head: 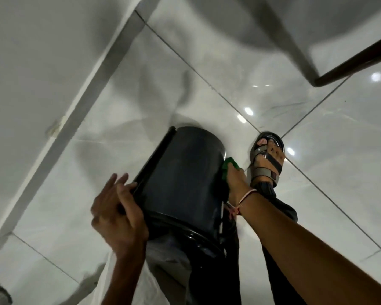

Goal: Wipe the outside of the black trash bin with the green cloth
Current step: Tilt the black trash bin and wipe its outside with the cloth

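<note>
The black trash bin point(180, 177) is tilted above the floor, its rim toward me and its base pointing away. My left hand point(117, 214) grips the bin's rim at the lower left. My right hand point(234, 180) presses the green cloth point(228, 169) against the bin's right side, near the base. Only a small part of the cloth shows past my fingers. A thin red-and-white thread circles my right wrist.
Glossy white floor tiles point(207, 89) with dark grout lines lie below. My sandalled foot point(266, 159) stands just right of the bin. A white wall with skirting point(75, 119) runs along the left. A dark-edged piece of furniture point(350, 60) is at the upper right.
</note>
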Demonstrator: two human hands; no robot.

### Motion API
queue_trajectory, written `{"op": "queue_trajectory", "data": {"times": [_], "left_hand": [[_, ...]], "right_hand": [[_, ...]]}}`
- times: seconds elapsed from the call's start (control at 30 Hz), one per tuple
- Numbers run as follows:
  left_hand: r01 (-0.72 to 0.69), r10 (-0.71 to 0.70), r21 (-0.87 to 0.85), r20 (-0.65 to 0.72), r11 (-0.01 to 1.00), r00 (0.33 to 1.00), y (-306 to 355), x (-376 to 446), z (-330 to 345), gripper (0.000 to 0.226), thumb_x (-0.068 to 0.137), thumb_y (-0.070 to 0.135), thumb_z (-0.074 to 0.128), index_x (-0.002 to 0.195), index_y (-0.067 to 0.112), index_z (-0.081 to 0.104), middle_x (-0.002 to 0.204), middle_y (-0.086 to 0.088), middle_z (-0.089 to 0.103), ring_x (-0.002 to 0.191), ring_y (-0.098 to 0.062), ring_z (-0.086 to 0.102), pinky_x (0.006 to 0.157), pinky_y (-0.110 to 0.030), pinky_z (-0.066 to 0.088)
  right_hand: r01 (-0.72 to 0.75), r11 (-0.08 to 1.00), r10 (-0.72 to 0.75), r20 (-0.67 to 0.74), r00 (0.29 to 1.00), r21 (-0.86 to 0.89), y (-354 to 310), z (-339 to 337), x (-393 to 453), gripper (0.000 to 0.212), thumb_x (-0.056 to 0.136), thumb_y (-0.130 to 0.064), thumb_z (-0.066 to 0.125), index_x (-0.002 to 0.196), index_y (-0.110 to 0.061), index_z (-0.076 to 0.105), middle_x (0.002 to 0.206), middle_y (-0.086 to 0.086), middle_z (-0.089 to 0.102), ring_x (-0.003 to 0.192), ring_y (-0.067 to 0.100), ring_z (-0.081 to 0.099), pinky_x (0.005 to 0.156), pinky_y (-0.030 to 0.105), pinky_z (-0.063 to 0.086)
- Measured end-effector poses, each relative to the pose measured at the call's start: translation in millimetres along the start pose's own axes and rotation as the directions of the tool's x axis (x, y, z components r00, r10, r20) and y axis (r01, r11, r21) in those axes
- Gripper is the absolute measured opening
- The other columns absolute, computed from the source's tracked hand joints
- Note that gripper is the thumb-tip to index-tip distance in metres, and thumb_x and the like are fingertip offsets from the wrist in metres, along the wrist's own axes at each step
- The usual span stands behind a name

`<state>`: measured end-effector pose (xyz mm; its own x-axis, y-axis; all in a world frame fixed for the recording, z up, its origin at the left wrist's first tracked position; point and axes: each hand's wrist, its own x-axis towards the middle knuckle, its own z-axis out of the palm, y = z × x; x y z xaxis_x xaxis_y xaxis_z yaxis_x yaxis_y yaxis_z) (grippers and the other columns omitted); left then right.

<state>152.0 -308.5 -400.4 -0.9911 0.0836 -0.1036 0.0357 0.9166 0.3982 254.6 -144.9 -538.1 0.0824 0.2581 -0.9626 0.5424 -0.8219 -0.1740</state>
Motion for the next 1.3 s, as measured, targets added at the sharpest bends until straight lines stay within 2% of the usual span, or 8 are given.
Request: {"op": "queue_trajectory", "data": {"times": [0.13, 0.3, 0.37, 0.5, 0.8, 0.93, 1.07, 1.3], "left_hand": [[0.020, -0.024, -0.083, -0.047, 0.996, 0.999, 7.2, 3.2, 4.3, 0.066, 0.112, 0.038, 0.027, 0.099, 0.003, 0.082, 0.121, 0.007, 0.068, 0.132, -0.017, 0.062, 0.116, -0.052, 0.047], [-0.180, 0.181, -0.082, -0.002, 0.980, 0.984, 8.7, -16.8, 8.3, 0.050, 0.116, 0.034, 0.017, 0.151, 0.030, 0.051, 0.142, -0.013, 0.069, 0.140, -0.008, 0.054, 0.116, -0.031, 0.042], [-0.192, 0.197, -0.122, 0.027, 0.974, 0.980, 11.8, -28.2, 6.7, 0.049, 0.115, 0.035, 0.018, 0.162, 0.048, 0.023, 0.148, -0.014, 0.065, 0.144, 0.011, 0.041, 0.118, -0.016, 0.031], [-0.377, 0.377, -0.086, -0.018, 0.922, 0.926, 13.8, -52.1, 14.4, 0.050, 0.113, 0.017, 0.028, 0.162, 0.009, 0.031, 0.155, -0.004, 0.057, 0.151, 0.013, 0.033, 0.120, -0.010, 0.023], [-0.122, 0.129, -0.198, 0.023, 0.973, 0.991, -11.0, -128.7, -4.9, 0.074, 0.097, 0.006, 0.042, 0.166, 0.013, 0.018, 0.170, -0.020, 0.030, 0.165, -0.032, 0.020, 0.135, -0.042, 0.021], [0.119, -0.114, -0.222, 0.035, 0.968, 0.993, 0.6, -139.3, -3.1, 0.079, 0.097, 0.021, 0.041, 0.167, 0.034, 0.007, 0.177, 0.020, 0.005, 0.166, -0.027, 0.011, 0.134, -0.053, 0.015], [0.149, -0.137, -0.248, 0.068, 0.957, 0.988, 4.1, -144.9, -0.7, 0.078, 0.097, 0.022, 0.042, 0.168, 0.026, 0.010, 0.179, 0.005, 0.012, 0.167, -0.023, 0.009, 0.135, -0.053, 0.011], [0.174, -0.115, -0.290, 0.209, 0.941, 0.971, 16.9, -153.7, -2.0, 0.079, 0.096, 0.028, 0.041, 0.167, 0.013, 0.011, 0.176, -0.014, 0.021, 0.167, -0.019, 0.009, 0.137, -0.037, 0.006]], "right_hand": [[0.399, 0.840, -0.351, 0.193, 0.916, -0.367, -6.2, -0.6, -37.9, 0.039, 0.104, -0.039, 0.056, 0.140, -0.025, 0.057, 0.146, 0.006, 0.060, 0.136, 0.027, 0.057, 0.118, 0.047, 0.046], [0.931, 0.183, -0.549, 0.753, 0.364, -0.316, 7.8, -12.9, -112.2, 0.039, 0.103, -0.057, 0.046, 0.135, -0.039, 0.061, 0.164, -0.007, 0.044, 0.156, 0.012, 0.034, 0.128, 0.032, 0.026], [0.918, 0.119, -0.526, 0.761, 0.381, -0.377, -3.9, -13.5, -101.6, 0.039, 0.103, -0.047, 0.052, 0.133, -0.029, 0.068, 0.160, 0.001, 0.051, 0.152, 0.020, 0.043, 0.125, 0.039, 0.034], [0.767, 0.247, -0.567, 0.554, 0.610, -0.593, -20.4, -3.8, -73.4, 0.033, 0.102, -0.033, 0.064, 0.131, -0.017, 0.071, 0.155, 0.010, 0.053, 0.146, 0.025, 0.047, 0.122, 0.046, 0.039], [0.849, 0.199, -0.448, 0.725, 0.523, -0.490, 48.2, -88.3, -86.9, 0.041, 0.091, -0.050, 0.065, 0.131, -0.040, 0.058, 0.158, -0.007, 0.038, 0.145, 0.016, 0.045, 0.119, 0.034, 0.046], [0.768, 0.408, -0.598, 0.491, 0.633, -0.493, 50.9, -91.4, -79.6, 0.036, 0.093, -0.025, 0.076, 0.123, -0.037, 0.062, 0.141, -0.007, 0.055, 0.132, 0.003, 0.055, 0.112, 0.037, 0.052], [0.762, 0.504, -0.766, 0.197, 0.612, -0.407, 4.5, -68.8, -70.2, 0.035, 0.088, -0.025, 0.063, 0.120, -0.037, 0.063, 0.124, -0.013, 0.060, 0.117, 0.007, 0.060, 0.108, 0.038, 0.050], [0.848, 0.133, -0.378, 0.765, 0.522, -0.513, -36.9, -12.1, -56.6, 0.035, 0.084, -0.008, 0.072, 0.119, -0.006, 0.070, 0.138, 0.016, 0.055, 0.131, 0.034, 0.054, 0.114, 0.035, 0.045]]}}
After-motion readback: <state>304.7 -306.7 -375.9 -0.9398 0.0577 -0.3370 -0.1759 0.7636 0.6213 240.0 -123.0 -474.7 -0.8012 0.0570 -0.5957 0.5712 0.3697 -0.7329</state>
